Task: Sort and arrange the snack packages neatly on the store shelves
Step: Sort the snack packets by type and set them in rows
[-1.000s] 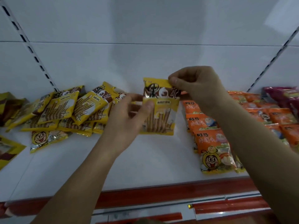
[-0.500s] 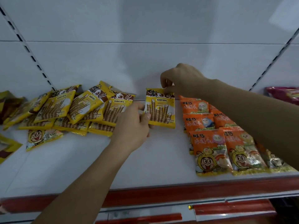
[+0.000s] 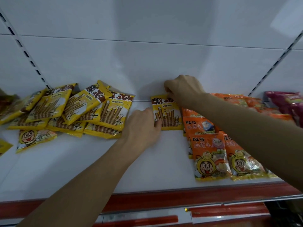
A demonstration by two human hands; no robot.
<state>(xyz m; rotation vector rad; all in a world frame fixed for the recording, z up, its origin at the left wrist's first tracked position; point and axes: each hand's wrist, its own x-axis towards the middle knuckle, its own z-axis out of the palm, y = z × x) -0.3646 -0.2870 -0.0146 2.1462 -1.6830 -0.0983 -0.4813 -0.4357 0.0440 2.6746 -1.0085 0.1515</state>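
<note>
Your right hand [image 3: 183,89] pinches the top edge of the yellow pack [image 3: 167,112], fingers curled down over its upper right corner, while your left hand [image 3: 142,128] holds the pack's lower left corner, thumb on its face. The pack lies at the back of the shelf [image 3: 147,161], its top edge near the back wall [image 3: 147,63], just beside the orange packs [image 3: 211,154] on its right.

Those orange packs run in overlapping rows from the back to the front lip, and your right forearm crosses over the rear ones, hiding most of them. Further right, past the slotted upright [image 3: 275,63], a magenta bag [image 3: 290,104] sits at the frame's edge (only part of it shows).

To the left, well apart from the pack you hold, a loose yellow pile [image 3: 78,110] of the same wafer-roll packs lies overlapped and tilted at several angles. Under its front left corner a cartoon pack [image 3: 34,140] sticks out, face up. More yellow and brown wrappers show at the far left edge, too cropped to tell apart.

Bare white shelf lies between the pile and your pack, and in front of it down to the red front strip [image 3: 147,200]. The wall behind is white panelling with a second slotted upright [image 3: 24,51] on the left.
</note>
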